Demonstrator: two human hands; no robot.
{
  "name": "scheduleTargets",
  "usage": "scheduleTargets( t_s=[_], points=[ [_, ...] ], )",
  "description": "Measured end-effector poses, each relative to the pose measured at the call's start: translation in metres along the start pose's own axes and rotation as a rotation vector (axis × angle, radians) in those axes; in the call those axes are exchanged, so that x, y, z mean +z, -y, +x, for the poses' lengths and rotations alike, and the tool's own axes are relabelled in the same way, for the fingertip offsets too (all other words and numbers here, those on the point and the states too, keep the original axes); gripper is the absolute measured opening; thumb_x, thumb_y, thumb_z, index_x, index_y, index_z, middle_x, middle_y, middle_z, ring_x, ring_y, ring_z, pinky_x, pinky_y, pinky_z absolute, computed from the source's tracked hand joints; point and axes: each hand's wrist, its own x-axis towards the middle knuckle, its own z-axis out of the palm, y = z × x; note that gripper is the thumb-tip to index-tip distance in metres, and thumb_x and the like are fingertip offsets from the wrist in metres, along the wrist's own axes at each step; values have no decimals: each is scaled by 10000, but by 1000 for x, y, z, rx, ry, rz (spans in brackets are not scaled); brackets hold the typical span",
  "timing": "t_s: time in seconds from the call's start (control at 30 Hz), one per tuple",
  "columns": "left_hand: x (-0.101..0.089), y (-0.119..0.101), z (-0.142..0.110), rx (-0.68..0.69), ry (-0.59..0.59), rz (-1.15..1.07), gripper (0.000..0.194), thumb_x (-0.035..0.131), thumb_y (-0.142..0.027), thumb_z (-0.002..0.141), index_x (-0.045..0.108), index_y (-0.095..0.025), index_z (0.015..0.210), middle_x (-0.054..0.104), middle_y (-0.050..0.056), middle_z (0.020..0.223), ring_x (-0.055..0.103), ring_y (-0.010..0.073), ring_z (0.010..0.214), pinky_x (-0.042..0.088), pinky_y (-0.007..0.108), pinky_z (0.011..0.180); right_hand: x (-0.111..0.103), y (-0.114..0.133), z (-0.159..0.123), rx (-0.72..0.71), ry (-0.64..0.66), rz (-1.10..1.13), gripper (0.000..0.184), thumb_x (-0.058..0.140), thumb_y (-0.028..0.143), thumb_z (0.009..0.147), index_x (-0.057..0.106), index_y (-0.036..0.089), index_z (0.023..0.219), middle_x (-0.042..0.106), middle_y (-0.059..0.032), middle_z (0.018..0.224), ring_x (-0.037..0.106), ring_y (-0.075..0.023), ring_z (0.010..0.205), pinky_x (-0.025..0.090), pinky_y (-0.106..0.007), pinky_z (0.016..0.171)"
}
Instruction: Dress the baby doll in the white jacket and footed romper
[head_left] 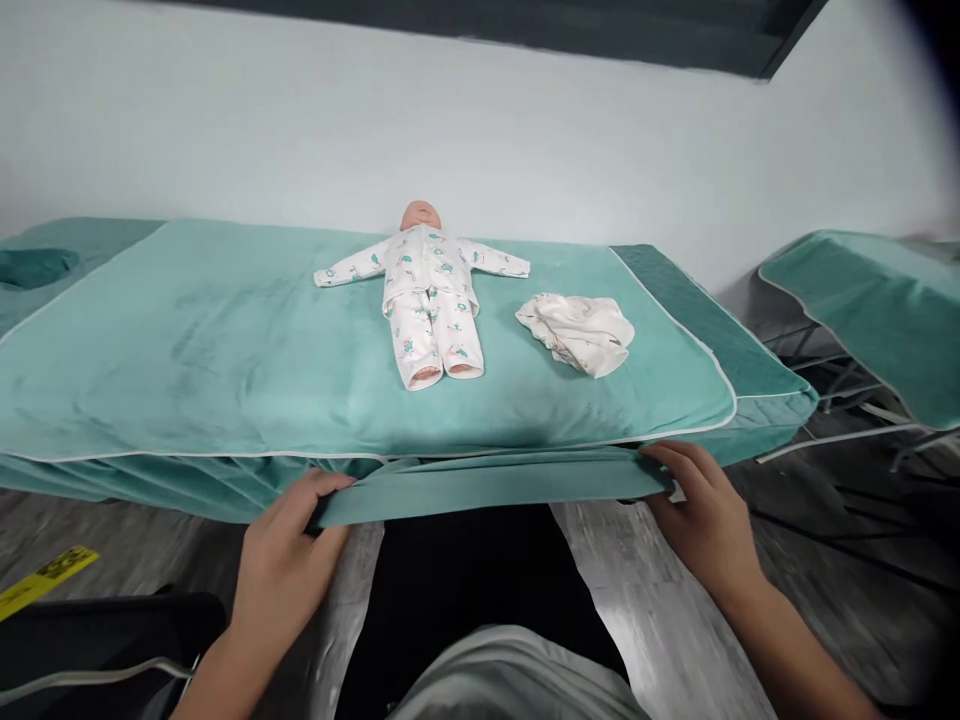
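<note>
A teal blanket [225, 350] with white piping covers a low bed. Its near hem [480, 485] hangs over the front edge, and both my hands grip that hem. My left hand [289, 545] pinches the fold at the left, fingers closed round the cloth. My right hand [701, 505] holds the fold at the right, fingers curled over it. A baby doll [426, 290] in white printed pyjamas lies on its back at the far middle of the bed, arms spread. A crumpled white garment [579, 332] lies to its right.
A second bed with a teal cover [870, 300] stands at the right on a metal frame. A dark teal pillow [34, 265] lies at the far left. A yellow strip [41, 580] marks the grey floor at the left. A white wall runs behind.
</note>
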Motion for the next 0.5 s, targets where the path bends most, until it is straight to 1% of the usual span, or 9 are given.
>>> scheduleTargets(
  t_s=[0.1, 0.17, 0.23, 0.27, 0.33, 0.37, 0.43, 0.47, 0.5],
  points=[
    [-12, -5, 2, -136, -64, 0, 201, 547, -274, 841, 654, -245, 1009, 727, 1, 1018, 692, 200, 962, 536, 314, 900, -8, -6, 6, 32, -106, 32, 203, 515, 230, 931, 628, 234, 1099, 656, -90, 1103, 635, -262, 1038, 522, -390, 830],
    [-23, -9, 5, -268, -101, -15, 189, 560, -294, 832, 648, -252, 994, 726, -6, 980, 691, 205, 926, 544, 319, 859, -13, -10, 10, 77, -177, 79, 148, 498, 225, 935, 640, 232, 976, 670, -73, 992, 648, -243, 944, 515, -386, 815],
    [-33, -10, 3, -348, -78, -59, 171, 579, -307, 799, 653, -253, 944, 722, -16, 911, 686, 198, 849, 552, 304, 798, -14, -11, 10, 138, -172, 174, 134, 504, 226, 932, 633, 237, 897, 671, -45, 902, 653, -218, 853, 517, -363, 782],
    [-36, -10, 1, -348, -37, -95, 169, 592, -316, 773, 658, -250, 914, 721, -18, 883, 683, 193, 817, 556, 293, 773, -12, -8, 7, 160, -125, 233, 120, 515, 235, 932, 631, 240, 901, 673, -33, 889, 655, -208, 829, 521, -349, 765],
    [-40, -6, -9, -314, 77, -178, 179, 622, -342, 724, 673, -241, 863, 724, -18, 848, 683, 186, 779, 567, 271, 750, -2, 4, -4, 143, 65, 347, 122, 565, 267, 925, 631, 250, 1027, 688, -31, 986, 668, -204, 886, 540, -339, 791],
    [-40, -2, -16, -301, 130, -220, 188, 636, -355, 710, 681, -239, 851, 728, -17, 840, 685, 183, 768, 570, 257, 739, 7, 13, -12, 102, 192, 379, 229, 610, 289, 909, 611, 260, 1136, 683, -39, 1088, 666, -212, 967, 546, -347, 833],
    [-37, 7, -31, -321, 236, -275, 191, 654, -363, 710, 699, -245, 854, 736, -17, 836, 691, 178, 757, 571, 228, 717, 29, 34, -28, -21, 457, 380, 537, 708, 294, 842, 519, 294, 1344, 609, -57, 1324, 598, -254, 1185, 512, -412, 982],
    [-34, 11, -38, -345, 295, -283, 186, 654, -351, 715, 710, -253, 864, 741, -18, 846, 696, 180, 768, 570, 218, 714, 41, 44, -35, -62, 545, 346, 587, 728, 260, 816, 515, 314, 1360, 595, -51, 1354, 570, -273, 1226, 488, -450, 1016],
    [-31, 16, -45, -367, 361, -278, 187, 655, -332, 713, 722, -264, 874, 747, -19, 861, 702, 186, 790, 570, 213, 719, 52, 52, -39, -72, 604, 315, 568, 713, 202, 809, 538, 314, 1338, 598, -50, 1350, 558, -284, 1236, 475, -472, 1026]
  ],
)
